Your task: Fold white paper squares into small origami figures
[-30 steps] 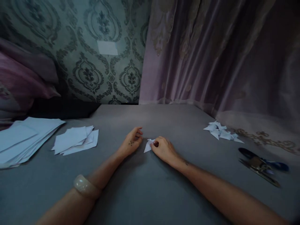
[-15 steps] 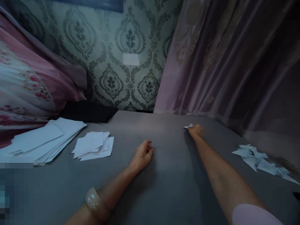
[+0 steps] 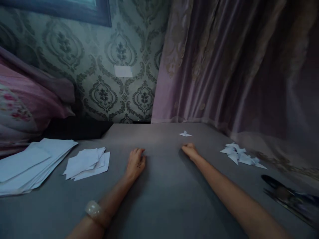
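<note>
My left hand [image 3: 136, 163] rests on the grey surface [image 3: 159, 199], fingers loosely bent, thumb apart, holding nothing. My right hand [image 3: 190, 151] hovers low farther right, its fingers curled in, with no object showing in them. Just beyond it, a small folded white paper figure [image 3: 185, 134], pointed at both ends like an origami bird, stands apart from the fingers. To the left of my left hand lies a loose stack of small white paper sheets [image 3: 83, 162]. A cluster of similar folded paper figures [image 3: 239, 154] sits to the right of my right hand.
Larger white sheets [image 3: 37, 166] are piled at the far left, near a dark flat item [image 3: 77, 128] and floral pink fabric [image 3: 30, 103]. A dark, blurred object [image 3: 289, 196] lies at the right edge. Curtains [image 3: 211, 66] hang along the right side.
My right hand has let go of the small folded paper figure and drawn back toward me. My left hand stays over the surface. The view has turned to the right.
</note>
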`<state>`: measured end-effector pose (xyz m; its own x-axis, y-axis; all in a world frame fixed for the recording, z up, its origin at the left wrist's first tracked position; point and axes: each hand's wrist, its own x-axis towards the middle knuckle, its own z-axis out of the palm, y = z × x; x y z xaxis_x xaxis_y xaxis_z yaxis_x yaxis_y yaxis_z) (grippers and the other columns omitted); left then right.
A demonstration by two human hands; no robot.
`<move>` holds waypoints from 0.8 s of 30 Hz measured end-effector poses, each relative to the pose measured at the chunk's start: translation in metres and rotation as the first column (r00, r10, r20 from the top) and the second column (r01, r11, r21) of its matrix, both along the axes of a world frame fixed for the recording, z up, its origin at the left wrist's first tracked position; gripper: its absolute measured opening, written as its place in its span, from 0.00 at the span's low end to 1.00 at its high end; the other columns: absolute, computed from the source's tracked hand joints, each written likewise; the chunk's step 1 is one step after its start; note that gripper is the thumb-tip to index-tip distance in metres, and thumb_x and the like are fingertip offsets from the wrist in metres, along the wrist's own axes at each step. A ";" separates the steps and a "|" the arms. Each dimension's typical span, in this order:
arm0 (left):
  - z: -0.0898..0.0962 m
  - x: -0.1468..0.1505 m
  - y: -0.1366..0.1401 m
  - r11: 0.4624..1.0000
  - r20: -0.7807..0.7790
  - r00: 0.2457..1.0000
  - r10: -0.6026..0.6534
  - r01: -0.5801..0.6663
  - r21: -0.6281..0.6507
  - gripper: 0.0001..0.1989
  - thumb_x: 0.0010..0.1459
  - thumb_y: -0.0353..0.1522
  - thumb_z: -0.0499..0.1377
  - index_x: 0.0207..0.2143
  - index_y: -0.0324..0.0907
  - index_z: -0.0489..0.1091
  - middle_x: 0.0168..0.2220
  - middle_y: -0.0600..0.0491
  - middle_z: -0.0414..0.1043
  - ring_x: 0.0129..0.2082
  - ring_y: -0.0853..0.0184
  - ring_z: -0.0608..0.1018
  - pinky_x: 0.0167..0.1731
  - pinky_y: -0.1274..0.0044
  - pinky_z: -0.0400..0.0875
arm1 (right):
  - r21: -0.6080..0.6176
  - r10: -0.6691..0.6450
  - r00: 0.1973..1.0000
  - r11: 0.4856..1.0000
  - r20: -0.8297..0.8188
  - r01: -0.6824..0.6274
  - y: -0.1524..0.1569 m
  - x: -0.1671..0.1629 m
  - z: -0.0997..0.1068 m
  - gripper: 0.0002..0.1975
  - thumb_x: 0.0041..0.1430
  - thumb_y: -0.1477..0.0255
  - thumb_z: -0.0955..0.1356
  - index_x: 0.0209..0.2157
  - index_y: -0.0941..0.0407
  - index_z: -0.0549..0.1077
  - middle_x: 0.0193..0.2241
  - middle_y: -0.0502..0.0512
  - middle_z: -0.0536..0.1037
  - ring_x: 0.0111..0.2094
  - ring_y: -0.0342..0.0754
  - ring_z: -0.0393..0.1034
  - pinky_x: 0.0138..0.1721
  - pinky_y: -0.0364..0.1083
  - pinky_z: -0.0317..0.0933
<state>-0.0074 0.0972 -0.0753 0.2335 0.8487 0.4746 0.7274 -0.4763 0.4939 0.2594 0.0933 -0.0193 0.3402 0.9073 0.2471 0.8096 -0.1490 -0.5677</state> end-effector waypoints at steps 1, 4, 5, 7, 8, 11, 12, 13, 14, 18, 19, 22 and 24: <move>0.000 -0.001 0.000 1.000 -0.092 0.996 0.021 -0.020 0.011 0.13 0.59 0.30 0.49 0.45 0.40 0.66 0.43 0.44 0.69 0.45 0.59 0.69 0.46 0.66 0.64 | -0.056 0.052 0.999 0.997 0.002 -0.052 -0.012 -0.008 -0.005 0.16 0.61 0.67 0.65 0.49 0.58 0.67 0.47 0.58 0.70 0.43 0.50 0.69 0.41 0.52 0.66; 0.003 0.001 -0.002 1.000 -0.177 0.984 -0.006 0.006 0.000 0.12 0.60 0.30 0.48 0.40 0.39 0.69 0.42 0.42 0.69 0.43 0.58 0.69 0.46 0.65 0.63 | -0.122 0.211 0.977 0.971 0.025 -0.207 -0.056 -0.043 -0.019 0.10 0.55 0.72 0.68 0.41 0.57 0.74 0.40 0.56 0.73 0.41 0.47 0.69 0.44 0.47 0.63; 0.004 0.004 -0.004 1.000 -0.195 0.981 -0.018 0.018 -0.005 0.13 0.61 0.29 0.46 0.39 0.38 0.69 0.42 0.42 0.69 0.43 0.58 0.69 0.46 0.65 0.62 | -0.119 0.267 0.963 0.958 0.039 -0.261 -0.071 -0.056 -0.021 0.12 0.54 0.73 0.68 0.42 0.55 0.74 0.42 0.55 0.73 0.43 0.47 0.68 0.46 0.46 0.61; 0.007 0.008 -0.011 0.999 -0.229 0.972 -0.052 0.048 -0.023 0.14 0.61 0.28 0.45 0.39 0.37 0.70 0.42 0.41 0.69 0.44 0.58 0.69 0.48 0.64 0.61 | -0.101 0.331 0.941 0.941 0.076 -0.323 -0.099 -0.080 -0.022 0.16 0.54 0.70 0.68 0.46 0.51 0.72 0.47 0.55 0.70 0.47 0.49 0.65 0.49 0.47 0.57; 0.008 0.009 -0.016 0.997 -0.241 0.968 -0.072 0.065 -0.037 0.14 0.61 0.28 0.45 0.40 0.37 0.69 0.42 0.40 0.69 0.45 0.57 0.69 0.49 0.64 0.60 | -0.085 0.346 0.931 0.937 0.119 -0.338 -0.110 -0.088 -0.021 0.17 0.56 0.70 0.66 0.49 0.51 0.71 0.49 0.56 0.69 0.49 0.51 0.63 0.50 0.49 0.55; 0.012 0.005 -0.041 0.990 -0.262 0.956 -0.133 0.117 -0.078 0.16 0.62 0.29 0.44 0.47 0.37 0.67 0.48 0.40 0.69 0.51 0.58 0.67 0.52 0.65 0.59 | -0.083 0.334 0.891 0.942 0.308 -0.325 -0.129 -0.100 -0.016 0.18 0.60 0.68 0.61 0.51 0.50 0.69 0.49 0.57 0.69 0.49 0.52 0.62 0.49 0.49 0.53; 0.013 0.000 -0.052 0.987 -0.267 0.952 -0.153 0.134 -0.088 0.17 0.62 0.29 0.44 0.49 0.37 0.66 0.51 0.41 0.67 0.54 0.58 0.66 0.54 0.65 0.57 | -0.082 0.331 0.889 0.943 0.316 -0.322 -0.131 -0.100 -0.015 0.18 0.60 0.68 0.61 0.51 0.51 0.69 0.49 0.58 0.69 0.48 0.52 0.62 0.49 0.49 0.53; 0.015 -0.005 -0.063 0.983 -0.272 0.946 -0.175 0.153 -0.100 0.18 0.62 0.30 0.45 0.51 0.36 0.65 0.53 0.41 0.66 0.56 0.58 0.65 0.56 0.66 0.56 | -0.082 0.333 0.887 0.942 0.321 -0.324 -0.131 -0.100 -0.014 0.18 0.61 0.68 0.60 0.50 0.52 0.70 0.49 0.59 0.69 0.48 0.53 0.61 0.48 0.50 0.53; 0.018 -0.012 -0.076 0.979 -0.277 0.941 -0.193 0.168 -0.112 0.18 0.62 0.31 0.46 0.51 0.36 0.65 0.54 0.40 0.65 0.56 0.58 0.64 0.56 0.66 0.55 | -0.081 0.334 0.885 0.942 0.323 -0.326 -0.130 -0.099 -0.014 0.17 0.61 0.68 0.60 0.50 0.53 0.70 0.49 0.60 0.69 0.48 0.53 0.62 0.48 0.49 0.53; 0.032 -0.049 -0.118 0.960 -0.278 0.923 -0.266 0.227 -0.164 0.17 0.61 0.34 0.49 0.50 0.41 0.68 0.54 0.46 0.67 0.55 0.61 0.68 0.55 0.71 0.59 | -0.065 0.341 0.882 0.939 0.325 -0.339 -0.122 -0.097 -0.018 0.18 0.61 0.68 0.60 0.50 0.55 0.71 0.48 0.61 0.69 0.47 0.54 0.62 0.46 0.50 0.54; 0.036 -0.060 -0.125 0.957 -0.274 0.923 -0.271 0.228 -0.178 0.16 0.60 0.34 0.50 0.49 0.42 0.69 0.53 0.47 0.69 0.53 0.62 0.69 0.54 0.73 0.61 | -0.061 0.342 0.882 0.938 0.323 -0.341 -0.120 -0.096 -0.019 0.18 0.61 0.68 0.59 0.50 0.55 0.70 0.48 0.61 0.69 0.47 0.54 0.62 0.46 0.50 0.54; 0.047 -0.095 -0.131 0.963 -0.259 0.942 -0.213 0.158 -0.218 0.12 0.57 0.34 0.54 0.41 0.43 0.74 0.43 0.50 0.75 0.44 0.64 0.75 0.46 0.76 0.67 | -0.048 0.345 0.884 0.936 0.316 -0.348 -0.119 -0.095 -0.023 0.18 0.61 0.69 0.60 0.50 0.55 0.70 0.48 0.61 0.69 0.46 0.53 0.63 0.46 0.48 0.54; 0.052 -0.118 -0.125 0.972 -0.255 0.962 -0.094 0.034 -0.230 0.11 0.56 0.33 0.53 0.35 0.42 0.74 0.35 0.51 0.77 0.38 0.64 0.77 0.41 0.75 0.69 | -0.036 0.341 0.887 0.937 0.312 -0.348 -0.118 -0.095 -0.024 0.17 0.61 0.69 0.59 0.49 0.55 0.71 0.48 0.61 0.69 0.46 0.52 0.63 0.46 0.48 0.54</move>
<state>-0.1252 -0.0281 -0.0230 0.3812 0.9046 0.1906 0.8172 -0.4261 0.3881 0.1648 -0.0249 -0.0433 -0.0893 0.9472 0.3078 0.9426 0.1802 -0.2812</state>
